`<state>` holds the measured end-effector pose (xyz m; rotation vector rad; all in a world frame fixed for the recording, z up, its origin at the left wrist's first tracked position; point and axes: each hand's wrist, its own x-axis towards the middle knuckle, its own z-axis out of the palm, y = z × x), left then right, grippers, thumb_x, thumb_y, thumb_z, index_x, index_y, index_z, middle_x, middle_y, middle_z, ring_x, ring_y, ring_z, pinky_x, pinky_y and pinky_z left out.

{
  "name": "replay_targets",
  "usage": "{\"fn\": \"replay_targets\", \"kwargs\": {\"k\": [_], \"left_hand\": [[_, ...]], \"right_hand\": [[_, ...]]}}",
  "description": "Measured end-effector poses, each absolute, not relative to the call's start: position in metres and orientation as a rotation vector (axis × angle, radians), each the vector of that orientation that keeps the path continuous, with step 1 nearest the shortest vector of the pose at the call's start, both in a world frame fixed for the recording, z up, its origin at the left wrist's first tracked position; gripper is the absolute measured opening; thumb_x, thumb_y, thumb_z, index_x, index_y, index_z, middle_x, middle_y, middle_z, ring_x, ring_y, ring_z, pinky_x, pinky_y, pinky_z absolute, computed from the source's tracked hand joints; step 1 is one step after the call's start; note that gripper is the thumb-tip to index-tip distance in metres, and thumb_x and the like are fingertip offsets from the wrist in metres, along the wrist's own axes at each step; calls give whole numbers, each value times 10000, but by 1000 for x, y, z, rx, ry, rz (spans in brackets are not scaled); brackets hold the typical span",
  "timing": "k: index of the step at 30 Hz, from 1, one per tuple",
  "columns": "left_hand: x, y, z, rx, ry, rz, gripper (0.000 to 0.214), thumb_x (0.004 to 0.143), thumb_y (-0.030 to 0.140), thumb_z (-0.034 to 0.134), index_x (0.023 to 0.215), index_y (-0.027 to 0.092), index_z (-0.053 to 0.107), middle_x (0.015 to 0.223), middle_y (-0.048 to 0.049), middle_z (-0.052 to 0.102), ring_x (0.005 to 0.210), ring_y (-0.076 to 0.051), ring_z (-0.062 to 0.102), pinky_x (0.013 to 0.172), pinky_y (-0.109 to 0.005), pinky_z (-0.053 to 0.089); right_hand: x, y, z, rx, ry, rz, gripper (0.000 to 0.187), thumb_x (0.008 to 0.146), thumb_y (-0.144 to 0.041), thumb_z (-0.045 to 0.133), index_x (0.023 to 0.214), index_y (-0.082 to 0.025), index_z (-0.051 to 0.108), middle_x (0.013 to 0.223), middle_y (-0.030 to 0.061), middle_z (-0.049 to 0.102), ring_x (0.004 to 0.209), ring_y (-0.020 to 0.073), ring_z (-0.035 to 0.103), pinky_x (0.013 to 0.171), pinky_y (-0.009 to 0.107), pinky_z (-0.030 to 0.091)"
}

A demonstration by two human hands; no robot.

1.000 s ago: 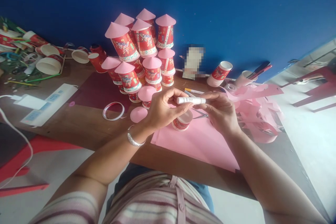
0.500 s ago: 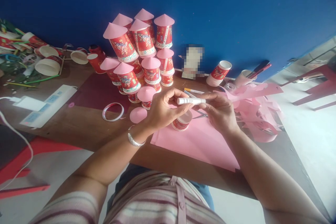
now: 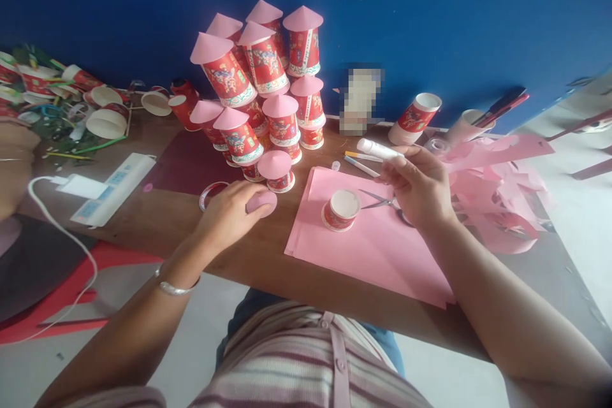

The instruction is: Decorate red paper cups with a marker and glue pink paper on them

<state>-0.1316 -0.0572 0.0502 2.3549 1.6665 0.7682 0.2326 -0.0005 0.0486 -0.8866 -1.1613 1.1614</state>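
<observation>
My left hand [image 3: 229, 215] is closed around the edge of a small pink paper cone [image 3: 262, 204] at the table's front. My right hand [image 3: 423, 188] grips a white glue stick [image 3: 375, 149], raised and tilted above the table. Below it, a short red paper cup piece [image 3: 341, 210] stands pale side up on the stacked pink paper [image 3: 377, 261]. Open scissors [image 3: 387, 201] lie beside that cup, partly behind my right hand. A small whitish cap [image 3: 336, 166] rests behind the paper. Left of the paper stands a little red cup with a pink cone roof [image 3: 274, 166].
Several red cups with pink cone roofs [image 3: 227, 80] are stacked against the blue wall. Pink paper scraps [image 3: 507, 197] and a pen holder [image 3: 466, 129] are at right. A power strip [image 3: 115, 188] and loose cups [image 3: 108, 121] lie left, near another person's sleeve [image 3: 19, 166].
My hands have moved apart. The left went left and down to the pink cone; the right kept the glue stick and moved right. The small cap now shows on the table.
</observation>
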Motion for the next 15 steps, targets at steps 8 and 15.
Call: {"fn": "replay_targets", "kwargs": {"k": [8, 15], "left_hand": [[-141, -67, 32, 2446, 1770, 627, 300, 959, 308, 710, 1246, 236, 755, 1229, -108, 809, 1138, -316, 755, 982, -423, 615], [-121, -56, 35, 2516, 1510, 771, 293, 1045, 265, 613, 1320, 230, 707, 1314, -96, 777, 1235, -269, 736, 1104, -409, 578]], "right_hand": [[235, 4, 36, -954, -1148, 1146, 441, 767, -585, 960, 912, -258, 703, 741, -19, 668, 606, 156, 640, 607, 345, 655], [248, 19, 17, -995, -1115, 1102, 385, 793, -555, 940, 868, -269, 694, 720, -21, 656, 604, 160, 634, 587, 352, 607]]}}
